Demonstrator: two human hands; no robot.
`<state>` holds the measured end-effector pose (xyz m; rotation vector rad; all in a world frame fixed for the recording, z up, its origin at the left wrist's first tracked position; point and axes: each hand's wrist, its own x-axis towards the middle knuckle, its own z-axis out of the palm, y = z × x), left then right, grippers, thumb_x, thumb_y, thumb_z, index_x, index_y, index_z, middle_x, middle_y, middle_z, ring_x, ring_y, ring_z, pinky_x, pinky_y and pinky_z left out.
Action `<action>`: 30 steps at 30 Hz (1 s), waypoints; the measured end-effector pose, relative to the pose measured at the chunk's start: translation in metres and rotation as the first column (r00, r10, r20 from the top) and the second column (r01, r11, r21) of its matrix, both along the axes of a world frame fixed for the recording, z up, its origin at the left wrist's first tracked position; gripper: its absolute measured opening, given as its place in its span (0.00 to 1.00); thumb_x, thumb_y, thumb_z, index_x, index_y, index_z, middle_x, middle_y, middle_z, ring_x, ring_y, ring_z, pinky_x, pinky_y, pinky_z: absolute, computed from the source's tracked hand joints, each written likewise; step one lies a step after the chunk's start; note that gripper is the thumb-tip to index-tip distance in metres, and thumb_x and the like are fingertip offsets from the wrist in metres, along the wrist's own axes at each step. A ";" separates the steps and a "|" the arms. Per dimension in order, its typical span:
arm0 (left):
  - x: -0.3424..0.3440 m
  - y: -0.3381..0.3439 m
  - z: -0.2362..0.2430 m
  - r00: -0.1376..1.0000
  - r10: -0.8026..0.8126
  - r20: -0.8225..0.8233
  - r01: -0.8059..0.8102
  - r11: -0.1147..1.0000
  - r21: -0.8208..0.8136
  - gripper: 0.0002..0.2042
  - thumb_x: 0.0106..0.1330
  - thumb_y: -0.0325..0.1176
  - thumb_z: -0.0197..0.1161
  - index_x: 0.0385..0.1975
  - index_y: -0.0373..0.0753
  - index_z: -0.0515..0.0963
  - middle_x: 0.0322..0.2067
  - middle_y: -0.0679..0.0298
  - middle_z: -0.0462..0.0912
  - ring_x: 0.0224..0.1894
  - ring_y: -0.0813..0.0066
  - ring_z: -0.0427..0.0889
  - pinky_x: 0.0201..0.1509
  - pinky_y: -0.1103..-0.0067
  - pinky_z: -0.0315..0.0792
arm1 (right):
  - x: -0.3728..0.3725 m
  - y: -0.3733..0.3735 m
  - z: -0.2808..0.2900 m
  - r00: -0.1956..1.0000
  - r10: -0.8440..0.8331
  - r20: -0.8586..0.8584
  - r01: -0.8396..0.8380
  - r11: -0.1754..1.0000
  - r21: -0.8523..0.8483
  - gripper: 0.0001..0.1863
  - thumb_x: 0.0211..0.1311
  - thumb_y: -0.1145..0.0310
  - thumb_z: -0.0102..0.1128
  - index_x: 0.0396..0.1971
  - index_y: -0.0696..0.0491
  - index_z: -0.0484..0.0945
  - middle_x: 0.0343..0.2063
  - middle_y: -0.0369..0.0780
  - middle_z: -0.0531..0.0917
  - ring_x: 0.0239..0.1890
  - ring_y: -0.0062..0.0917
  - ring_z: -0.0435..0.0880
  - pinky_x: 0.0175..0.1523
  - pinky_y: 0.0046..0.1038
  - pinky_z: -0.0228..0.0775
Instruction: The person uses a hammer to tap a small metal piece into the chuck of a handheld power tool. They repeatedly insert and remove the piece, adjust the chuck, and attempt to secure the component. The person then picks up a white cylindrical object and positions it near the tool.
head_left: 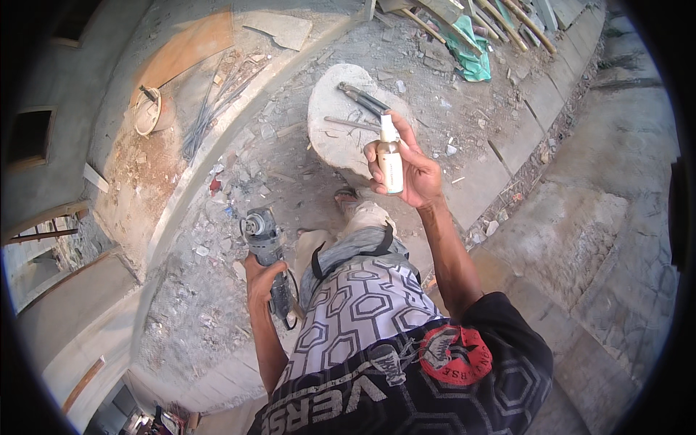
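Observation:
An angle grinder (265,243), dark grey with a bare spindle at its head, hangs at my left side. My left hand (262,277) is wrapped round its body. Raised out in front, my right hand (413,168) grips a small spray bottle (391,165) with a white top and a pale label. The bottle stands upright between my thumb and fingers. Beyond it, on a flat-topped stone block (337,94), lie a dark long-handled tool (362,98) and a thin metal bar (351,123).
A bucket (148,112) and a bundle of thin rods (206,119) are at the far left, near an orange-brown board (185,54). Poles and planks (500,22) with a green plastic sheet (473,61) lie at the far right. Rubble covers the ground (196,290).

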<state>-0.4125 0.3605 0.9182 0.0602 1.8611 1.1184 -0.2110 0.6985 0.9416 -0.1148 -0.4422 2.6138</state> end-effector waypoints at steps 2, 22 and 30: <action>-0.002 0.018 0.007 0.998 -0.051 -0.036 0.052 0.999 0.003 0.21 0.46 0.20 0.73 0.45 0.32 0.82 0.34 0.63 0.86 0.33 0.73 0.84 0.39 0.74 0.78 | 0.004 -0.005 0.006 0.985 -0.029 0.170 0.001 0.987 0.162 0.34 0.80 0.65 0.53 0.79 0.38 0.52 0.48 0.46 0.78 0.39 0.31 0.82 0.35 0.34 0.80; 0.025 0.128 0.066 0.742 -0.475 -0.473 0.282 0.861 -0.422 0.33 0.41 0.41 0.78 0.49 0.30 0.79 0.49 0.48 0.78 0.53 0.47 0.82 0.57 0.59 0.77 | -0.018 -0.069 0.063 0.680 -0.587 0.439 -0.407 0.196 0.892 0.26 0.71 0.70 0.63 0.68 0.50 0.74 0.36 0.45 0.77 0.32 0.33 0.74 0.37 0.36 0.68; 0.037 0.140 0.084 0.694 -0.550 -0.465 0.309 0.811 -0.497 0.39 0.40 0.42 0.81 0.53 0.31 0.73 0.52 0.54 0.74 0.54 0.48 0.82 0.54 0.53 0.77 | -0.019 -0.071 0.066 0.645 -0.626 0.439 -0.388 0.227 0.893 0.23 0.71 0.73 0.61 0.64 0.54 0.74 0.44 0.51 0.83 0.38 0.43 0.83 0.44 0.40 0.74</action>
